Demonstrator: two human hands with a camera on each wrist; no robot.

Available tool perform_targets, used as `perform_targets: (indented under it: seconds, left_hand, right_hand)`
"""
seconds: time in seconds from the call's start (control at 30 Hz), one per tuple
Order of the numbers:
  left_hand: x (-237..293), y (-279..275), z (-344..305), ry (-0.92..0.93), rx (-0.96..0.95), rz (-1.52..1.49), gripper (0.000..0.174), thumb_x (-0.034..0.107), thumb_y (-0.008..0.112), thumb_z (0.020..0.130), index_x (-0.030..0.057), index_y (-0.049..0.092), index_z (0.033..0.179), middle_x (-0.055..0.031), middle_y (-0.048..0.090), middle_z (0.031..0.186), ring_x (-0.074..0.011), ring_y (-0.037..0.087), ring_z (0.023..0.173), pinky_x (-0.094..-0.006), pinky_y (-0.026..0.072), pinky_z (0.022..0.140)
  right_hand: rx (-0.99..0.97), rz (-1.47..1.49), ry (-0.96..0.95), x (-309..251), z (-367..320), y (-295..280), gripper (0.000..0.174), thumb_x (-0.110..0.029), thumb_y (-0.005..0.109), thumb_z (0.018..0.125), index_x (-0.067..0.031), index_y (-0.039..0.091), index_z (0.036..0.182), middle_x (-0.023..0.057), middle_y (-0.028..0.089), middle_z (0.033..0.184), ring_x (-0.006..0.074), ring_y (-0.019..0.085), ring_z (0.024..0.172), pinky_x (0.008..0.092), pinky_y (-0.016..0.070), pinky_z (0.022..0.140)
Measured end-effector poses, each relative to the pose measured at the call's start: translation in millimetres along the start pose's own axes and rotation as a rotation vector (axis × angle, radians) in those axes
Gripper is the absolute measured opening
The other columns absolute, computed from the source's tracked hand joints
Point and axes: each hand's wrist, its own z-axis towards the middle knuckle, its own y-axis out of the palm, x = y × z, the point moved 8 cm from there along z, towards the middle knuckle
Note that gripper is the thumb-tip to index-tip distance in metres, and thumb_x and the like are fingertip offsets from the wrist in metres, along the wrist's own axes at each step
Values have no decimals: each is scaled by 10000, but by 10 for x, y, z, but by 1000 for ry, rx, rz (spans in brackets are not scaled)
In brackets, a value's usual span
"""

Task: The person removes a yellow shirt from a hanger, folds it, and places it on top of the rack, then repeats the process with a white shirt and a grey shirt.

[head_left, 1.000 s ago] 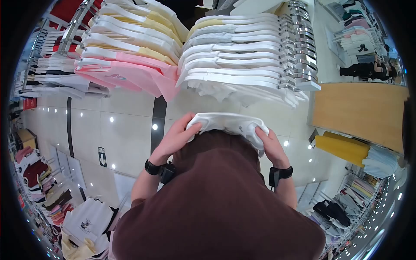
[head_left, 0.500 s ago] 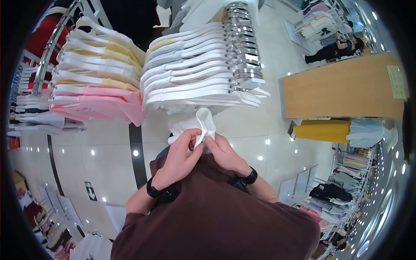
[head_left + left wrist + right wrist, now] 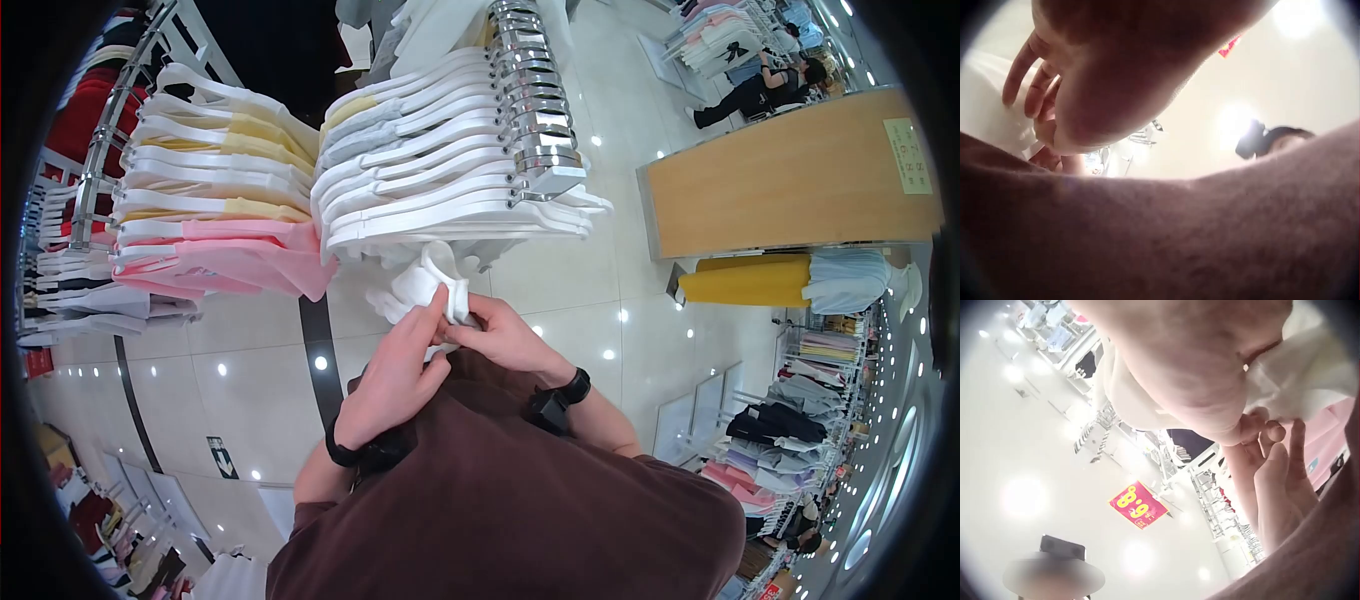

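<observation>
A bunched white garment (image 3: 420, 285) hangs in front of the person's body in the head view, a folded band standing up at its top. My left hand (image 3: 392, 368) holds it from the left, index finger laid along the cloth and thumb lower down. From the other side my right hand (image 3: 510, 338) pinches the same band, its fingertips close to the left ones. In the right wrist view, white cloth (image 3: 1300, 372) shows above the left hand's fingers (image 3: 1297, 447). Pale fabric (image 3: 991, 94) lies beside the fingers in the left wrist view. Part of the band is hidden behind the hands.
Just ahead, a rail holds white garments on hangers (image 3: 430, 195), with pink shirts (image 3: 225, 258) and yellow-and-white ones to their left. A wooden counter (image 3: 770, 185) stands at the right, a yellow garment (image 3: 745, 281) beside it. One person (image 3: 765, 90) is far right.
The hands have come together from the garment's two ends, and the cloth is now gathered between them, further left. The view has shifted, bringing the racks leftward.
</observation>
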Motion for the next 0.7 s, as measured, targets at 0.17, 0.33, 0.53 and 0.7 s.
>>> perform_targets:
  seconds: [0.17,0.33,0.53,0.7]
  left_hand:
    - [101,-96,-72,-31,24,436,735,26,649,912,-49,418,1606,-152,560,1056,-329,620,977,-447,538,859]
    - [101,-191,-138,59,118,537,713,14,682,890,35,501,1580,-142,589,1069,-321,639,966,-442,544,815]
    - [59,-576,-115,121,282,337,442,146,851,817,66,716,1231,-194,556,1537,-442,454,1456,-525,402,1209]
    - [-235,-491,-48,88,129,398,298,159,844,831,50,704,1071,-134,682,1264,-369,603,1232,-478,495,1028]
  right_hand:
    - [23,-321,48,10,104,35,309,-198,699,1013,47,702,1201,113,758,1155,126,662,1023,339,550,882]
    - [94,-325,-42,240,161,38,285,-145,656,967,29,701,1188,125,735,1049,183,665,929,359,544,827]
    - [-64,-643,-211,-190,85,124,262,-93,616,899,-3,699,1130,148,643,1005,333,626,941,421,520,846]
    - [-34,-630,-126,-274,100,90,339,-142,713,901,-23,682,1217,128,690,1107,299,653,1049,405,526,925]
